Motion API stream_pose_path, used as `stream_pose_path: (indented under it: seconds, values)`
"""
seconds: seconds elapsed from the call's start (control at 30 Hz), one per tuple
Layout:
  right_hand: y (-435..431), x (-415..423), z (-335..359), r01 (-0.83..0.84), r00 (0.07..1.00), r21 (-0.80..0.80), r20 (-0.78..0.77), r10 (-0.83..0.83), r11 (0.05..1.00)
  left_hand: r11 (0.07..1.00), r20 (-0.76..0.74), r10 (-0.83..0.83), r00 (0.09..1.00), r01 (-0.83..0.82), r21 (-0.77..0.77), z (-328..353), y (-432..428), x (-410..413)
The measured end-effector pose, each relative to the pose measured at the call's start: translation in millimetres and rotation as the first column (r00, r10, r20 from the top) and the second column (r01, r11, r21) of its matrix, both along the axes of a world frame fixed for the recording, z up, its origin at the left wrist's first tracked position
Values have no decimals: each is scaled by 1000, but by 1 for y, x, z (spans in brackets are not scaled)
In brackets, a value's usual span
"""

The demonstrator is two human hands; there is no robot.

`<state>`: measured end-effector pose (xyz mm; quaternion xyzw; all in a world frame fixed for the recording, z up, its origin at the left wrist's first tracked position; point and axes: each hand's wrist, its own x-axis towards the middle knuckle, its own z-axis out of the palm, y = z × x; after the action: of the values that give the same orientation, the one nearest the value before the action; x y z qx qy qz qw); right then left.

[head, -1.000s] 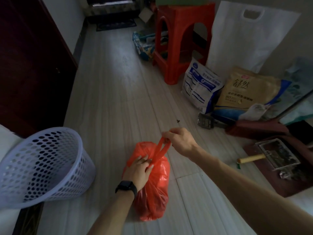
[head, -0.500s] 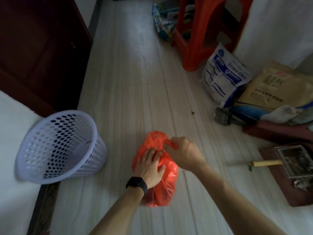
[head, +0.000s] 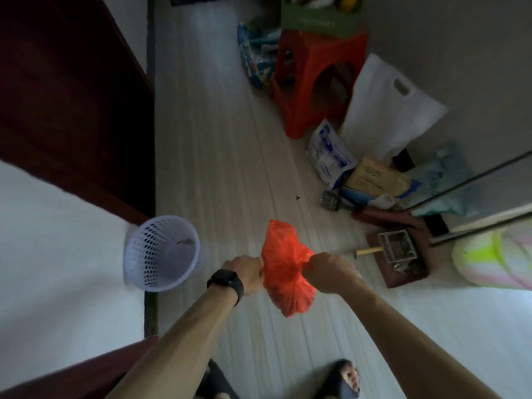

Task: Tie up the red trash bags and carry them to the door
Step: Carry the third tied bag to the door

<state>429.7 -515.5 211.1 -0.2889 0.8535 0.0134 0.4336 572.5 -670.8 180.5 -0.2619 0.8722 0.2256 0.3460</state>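
Red trash bag (head: 283, 272) hangs between hands, long axis vertical; left hand (head: 244, 273) and right hand (head: 326, 272) each grip one side (equally near), pulling apart.

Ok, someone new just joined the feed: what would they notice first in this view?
The bright red plastic trash bag at the centre draws the eye first, gripped on either side by the left hand and the right hand. To its left is a white perforated plastic basket on the pale floor. Farther off, at the upper right, a red plastic stool stands among packages by the wall.
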Motion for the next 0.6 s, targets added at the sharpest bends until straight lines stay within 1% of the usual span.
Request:
stream_pose_path:
  seconds: [0.03, 0.1, 0.13, 0.2, 0.27, 0.37, 0.43, 0.47, 0.53, 0.6]
  values:
    - [16, -5, 46, 80, 997, -31, 6, -80, 996, 1000, -30, -30, 999, 30, -2, 41, 8, -6]
    - [50, -9, 125, 239, 970, -115, 76, -232, 964, 997, -90, -70, 993, 72, 11, 110, 27, -15]
    - [78, -15, 180, 363, 931, -162, 99, -351, 918, 991, -138, -127, 982, 130, 13, 155, 42, -32]
    - [118, -19, 247, 512, 859, -276, 140, -493, 813, 985, -237, -163, 958, 172, 21, 212, 64, -49]
    - [174, -23, 326, 647, 749, -386, 157, -644, 658, 970, -340, -216, 915, 240, 30, 271, 104, -80]
    - [248, -23, 419, 731, 617, -506, 204, -760, 458, 942, -450, -271, 851, 331, 59, 345, 167, -119]
    - [303, -19, 469, 745, 533, -578, 215, -818, 333, 911, -502, -339, 796, 410, 35, 391, 219, -141]
    - [342, -14, 493, 738, 494, -614, 211, -844, 278, 882, -532, -397, 748, 471, 4, 416, 256, -159]
    - [382, -9, 513, 698, 483, -673, 191, -854, 245, 856, -566, -435, 700, 517, -18, 442, 296, -178]
    - [438, -16, 532, 637, 430, -753, 170, -887, 164, 803, -591, -512, 623, 591, -73, 469, 354, -215]
